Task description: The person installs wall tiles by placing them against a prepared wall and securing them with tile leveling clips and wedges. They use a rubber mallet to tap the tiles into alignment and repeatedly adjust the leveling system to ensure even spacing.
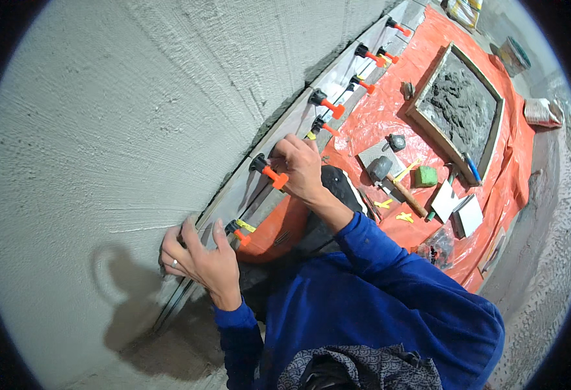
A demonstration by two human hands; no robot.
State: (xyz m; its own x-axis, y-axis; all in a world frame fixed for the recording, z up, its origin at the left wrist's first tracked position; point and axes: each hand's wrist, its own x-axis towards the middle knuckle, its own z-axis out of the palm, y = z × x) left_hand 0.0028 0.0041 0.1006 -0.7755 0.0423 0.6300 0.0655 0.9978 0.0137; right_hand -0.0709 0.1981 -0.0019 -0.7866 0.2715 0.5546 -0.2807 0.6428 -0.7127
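Rough grey wall [103, 117], orange sheet [516, 162] to right. Tile row [234, 200] along wall base, orange-black clips [331, 105] on it. Left hand [204, 263]: fingers spread at tile row; right hand [301, 172]: fingers curled, hold unclear. Tiles likely stiff, brittle; hold by edges.

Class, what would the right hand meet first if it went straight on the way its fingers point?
The right hand would likely meet the pale tile just ahead, then the grey wall; whether it touches the tile is unclear.
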